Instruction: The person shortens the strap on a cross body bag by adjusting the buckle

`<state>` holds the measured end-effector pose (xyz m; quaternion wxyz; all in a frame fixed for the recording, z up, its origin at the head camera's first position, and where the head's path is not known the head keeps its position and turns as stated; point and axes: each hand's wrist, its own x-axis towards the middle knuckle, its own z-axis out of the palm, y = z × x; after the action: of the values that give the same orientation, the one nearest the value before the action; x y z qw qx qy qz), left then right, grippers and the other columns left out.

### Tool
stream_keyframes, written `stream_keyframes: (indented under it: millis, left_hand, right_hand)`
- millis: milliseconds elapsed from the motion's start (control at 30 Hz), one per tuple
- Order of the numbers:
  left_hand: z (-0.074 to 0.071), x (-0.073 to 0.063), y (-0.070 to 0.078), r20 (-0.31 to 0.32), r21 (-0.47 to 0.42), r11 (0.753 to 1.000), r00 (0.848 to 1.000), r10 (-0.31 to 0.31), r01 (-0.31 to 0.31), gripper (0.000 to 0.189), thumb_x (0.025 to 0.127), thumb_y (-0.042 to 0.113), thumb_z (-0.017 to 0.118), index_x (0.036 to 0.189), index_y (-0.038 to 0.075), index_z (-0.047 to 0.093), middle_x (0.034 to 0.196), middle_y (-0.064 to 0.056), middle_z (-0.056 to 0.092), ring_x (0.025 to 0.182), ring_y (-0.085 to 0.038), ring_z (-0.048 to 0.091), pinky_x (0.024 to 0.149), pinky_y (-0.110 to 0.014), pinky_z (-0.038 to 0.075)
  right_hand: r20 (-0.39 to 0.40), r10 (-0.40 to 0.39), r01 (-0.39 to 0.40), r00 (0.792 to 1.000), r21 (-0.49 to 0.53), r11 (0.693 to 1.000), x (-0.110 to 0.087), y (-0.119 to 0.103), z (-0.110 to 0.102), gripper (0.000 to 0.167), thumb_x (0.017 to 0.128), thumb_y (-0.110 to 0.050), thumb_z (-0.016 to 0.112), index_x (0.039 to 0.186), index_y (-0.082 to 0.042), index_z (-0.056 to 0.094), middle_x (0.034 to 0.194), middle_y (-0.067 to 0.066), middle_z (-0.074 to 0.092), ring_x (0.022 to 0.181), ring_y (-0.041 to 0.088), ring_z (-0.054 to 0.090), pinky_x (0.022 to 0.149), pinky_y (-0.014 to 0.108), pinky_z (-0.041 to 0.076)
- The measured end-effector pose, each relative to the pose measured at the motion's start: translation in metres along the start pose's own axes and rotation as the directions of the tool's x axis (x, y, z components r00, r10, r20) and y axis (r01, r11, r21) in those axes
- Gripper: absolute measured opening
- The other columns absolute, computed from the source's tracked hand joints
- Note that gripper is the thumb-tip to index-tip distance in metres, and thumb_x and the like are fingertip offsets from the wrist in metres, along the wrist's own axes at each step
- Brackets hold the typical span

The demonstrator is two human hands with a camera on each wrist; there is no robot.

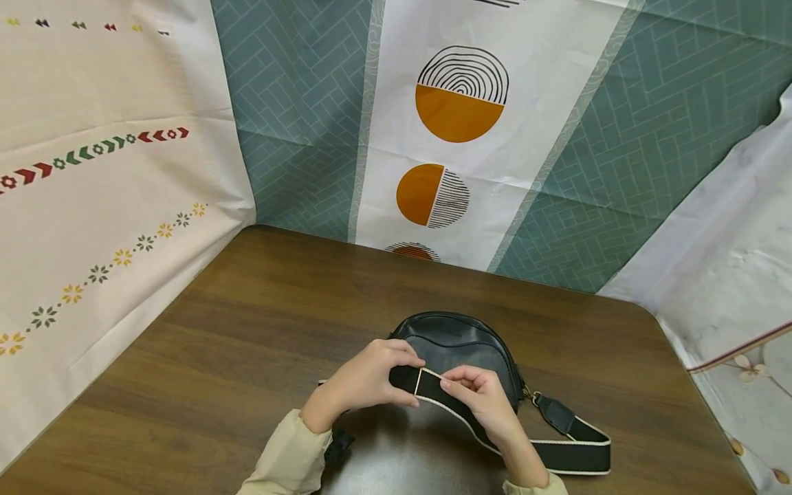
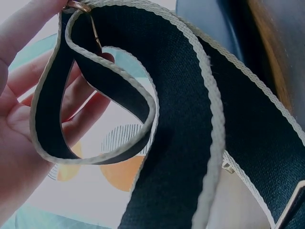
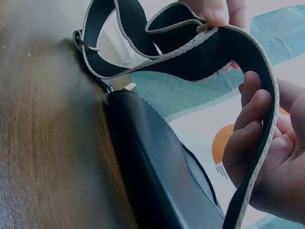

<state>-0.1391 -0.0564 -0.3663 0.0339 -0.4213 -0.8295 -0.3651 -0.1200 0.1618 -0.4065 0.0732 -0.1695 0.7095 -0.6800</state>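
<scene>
A black leather shoulder bag (image 1: 458, 340) with a rounded top rests on the table in front of me. Its black woven strap (image 1: 436, 392) has white braided edges and a thin gold slider buckle (image 1: 419, 381). At the buckle, my left hand (image 1: 371, 377) pinches the strap between thumb and fingers; the left wrist view shows a loop of strap (image 2: 143, 100) hanging there. Just to the right, my right hand (image 1: 485, 402) grips the strap with its thumb on top. Curled fingers (image 3: 252, 107) of that hand lie against the band in the right wrist view.
A gold clasp (image 1: 532, 396) and a leather tab (image 1: 557, 416) join the strap to the bag's right side. More strap (image 1: 575, 455) loops over the brown wooden table (image 1: 297, 302). Patterned cloths (image 1: 297, 158) hang behind and at both sides.
</scene>
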Motion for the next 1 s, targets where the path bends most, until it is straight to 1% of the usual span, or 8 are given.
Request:
stream_keyframes:
  millis: [167,233,333,467,567,733,1000]
  left_hand:
    - [0.001,0.002,0.001,0.020,0.004,1.000,1.000,-0.002,0.002,0.046,0.066,0.027,0.079,0.102,0.001,0.066,0.095,0.000,0.059,0.086,-0.010,0.054,0.074,-0.018,0.043]
    - [0.002,0.003,0.001,0.023,0.006,1.000,1.000,0.006,-0.006,0.046,0.066,0.027,0.079,0.101,0.001,0.066,0.094,-0.001,0.059,0.086,-0.010,0.054,0.075,-0.017,0.043]
    - [0.005,0.005,0.001,0.012,0.009,1.000,1.000,0.029,-0.029,0.045,0.065,0.027,0.080,0.100,0.002,0.067,0.093,0.000,0.059,0.086,-0.010,0.054,0.075,-0.016,0.042]
    - [0.006,0.005,0.001,-0.006,-0.006,0.999,0.999,0.051,-0.051,0.045,0.064,0.026,0.081,0.100,0.003,0.067,0.092,0.000,0.059,0.084,-0.010,0.055,0.073,-0.015,0.042]
    - [0.005,0.004,0.000,-0.006,-0.011,0.998,0.999,0.054,-0.054,0.046,0.064,0.026,0.080,0.101,0.002,0.067,0.093,-0.001,0.059,0.085,-0.010,0.054,0.073,-0.016,0.042]
    - [0.004,0.003,-0.001,-0.004,-0.008,0.999,0.999,0.045,-0.046,0.047,0.065,0.025,0.080,0.102,0.000,0.066,0.094,-0.001,0.060,0.085,-0.010,0.054,0.074,-0.017,0.043]
    - [0.002,0.002,-0.002,0.002,-0.018,1.000,1.000,0.013,-0.013,0.046,0.065,0.022,0.080,0.102,0.001,0.066,0.094,-0.001,0.059,0.083,-0.009,0.053,0.069,-0.015,0.042]
  right_hand:
    - [0.004,-0.023,0.023,1.000,0.004,1.000,0.004,-0.002,0.004,0.021,0.084,0.000,0.058,0.087,0.020,0.055,0.072,0.000,0.064,0.064,0.009,0.058,0.057,0.021,0.047]
    - [0.005,-0.030,0.030,1.000,0.001,1.000,0.006,-0.004,0.007,0.020,0.084,0.000,0.058,0.087,0.019,0.056,0.073,0.001,0.064,0.064,0.008,0.058,0.057,0.020,0.047]
    - [0.009,-0.042,0.042,0.999,-0.013,0.999,0.009,-0.007,0.011,0.018,0.083,0.001,0.059,0.087,0.018,0.056,0.073,0.000,0.064,0.065,0.007,0.056,0.057,0.019,0.046]
    - [0.014,-0.039,0.039,0.999,-0.035,0.999,0.010,-0.008,0.012,0.018,0.083,0.001,0.059,0.087,0.018,0.057,0.074,-0.002,0.063,0.066,0.006,0.055,0.057,0.018,0.044]
    - [0.013,-0.019,0.020,1.000,-0.042,0.999,0.009,-0.009,0.010,0.019,0.084,-0.001,0.059,0.088,0.018,0.057,0.075,-0.001,0.064,0.066,0.007,0.056,0.059,0.019,0.046]
    - [0.019,0.004,-0.003,1.000,-0.024,1.000,0.005,-0.008,0.001,0.022,0.085,-0.003,0.058,0.090,0.018,0.057,0.076,0.005,0.065,0.067,0.011,0.060,0.060,0.024,0.049]
    - [0.012,-0.006,0.006,1.000,-0.026,1.000,-0.002,-0.006,-0.012,0.021,0.084,0.000,0.057,0.089,0.021,0.055,0.075,0.000,0.065,0.066,0.010,0.060,0.059,0.023,0.049]
